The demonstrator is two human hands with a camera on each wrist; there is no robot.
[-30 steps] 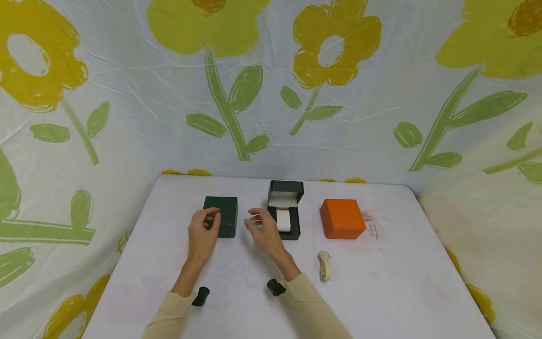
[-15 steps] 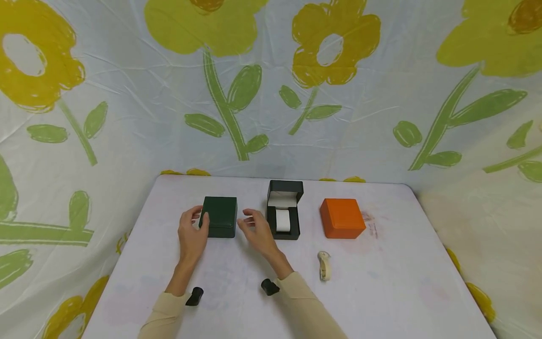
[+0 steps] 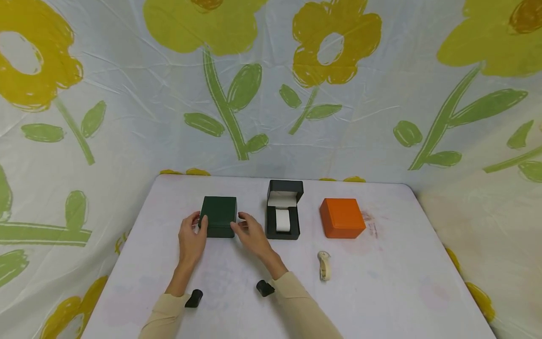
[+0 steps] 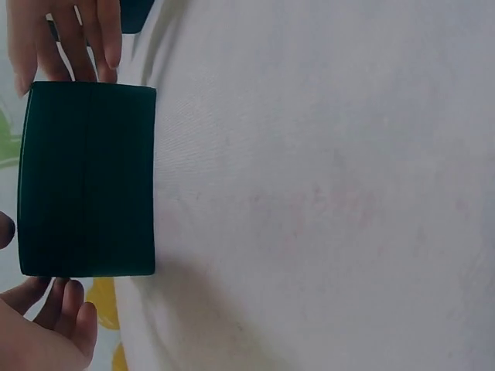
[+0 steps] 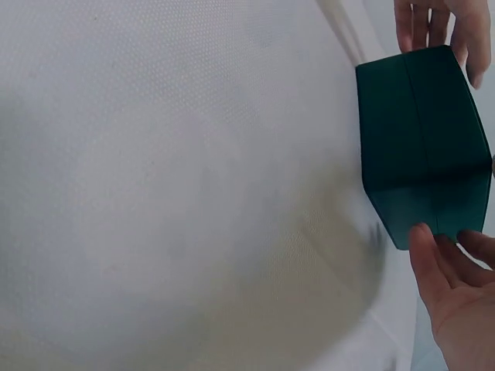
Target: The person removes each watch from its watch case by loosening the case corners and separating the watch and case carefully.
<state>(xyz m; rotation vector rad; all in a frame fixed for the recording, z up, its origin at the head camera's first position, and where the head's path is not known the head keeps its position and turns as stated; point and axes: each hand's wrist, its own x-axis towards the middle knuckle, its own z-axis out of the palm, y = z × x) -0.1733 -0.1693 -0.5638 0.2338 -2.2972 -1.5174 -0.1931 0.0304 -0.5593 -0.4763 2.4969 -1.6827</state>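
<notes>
A closed green box (image 3: 219, 214) with a visible lid seam sits on the table's left half. My left hand (image 3: 191, 239) is at its left side, fingertips and thumb against that side. At the opposite side is my right hand (image 3: 255, 239), its thumb near the front right corner and its fingers along the right wall. In the right wrist view, the right fingertips (image 5: 421, 232) meet the side of the green box (image 5: 425, 127). Both hands have their fingers loosely bent, and neither wraps round the box.
Right of the green box, a black watch box (image 3: 294, 226) stands open with a white cushion (image 3: 282, 220) inside. An orange box (image 3: 342, 219) stands closed further right. A cream-strapped watch (image 3: 324, 267) lies in front of it. Flowered cloth hangs behind the table (image 3: 394, 282).
My left hand has moved from over the green box's front left to its left side. My right hand has shifted left to the box's right side. The box has hardly moved.
</notes>
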